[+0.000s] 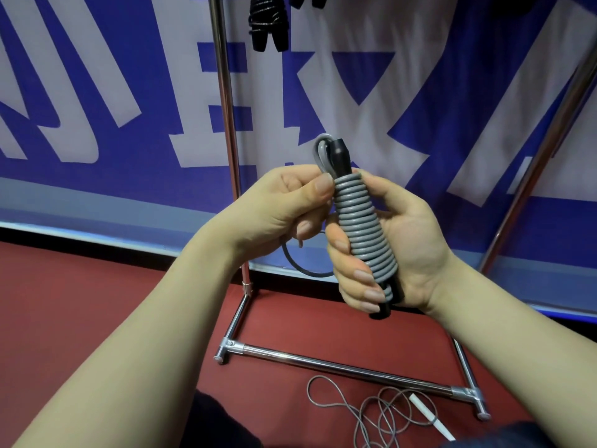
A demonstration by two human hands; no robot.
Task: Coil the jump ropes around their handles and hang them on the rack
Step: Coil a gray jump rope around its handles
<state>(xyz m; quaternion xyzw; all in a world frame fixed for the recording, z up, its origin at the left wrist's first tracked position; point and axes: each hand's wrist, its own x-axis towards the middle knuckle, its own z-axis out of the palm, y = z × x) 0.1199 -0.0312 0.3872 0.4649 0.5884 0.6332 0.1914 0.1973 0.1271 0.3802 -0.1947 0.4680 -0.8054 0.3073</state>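
A grey jump rope (361, 224) is wound in tight turns around its black handles, whose tips show above and below the coil. My right hand (397, 253) grips the coiled bundle upright at chest height. My left hand (284, 205) pinches the top turns of the coil, beside a small grey loop that sticks up next to the handle tip. A short dark loop of rope hangs below my left hand. A black coiled jump rope (268, 24) hangs at the top of the chrome rack (226, 124).
The rack's base bar (349, 370) lies on the red floor in front of me. A loose thin grey rope with white handles (400, 415) lies tangled on the floor by the base. A blue and white banner covers the wall behind.
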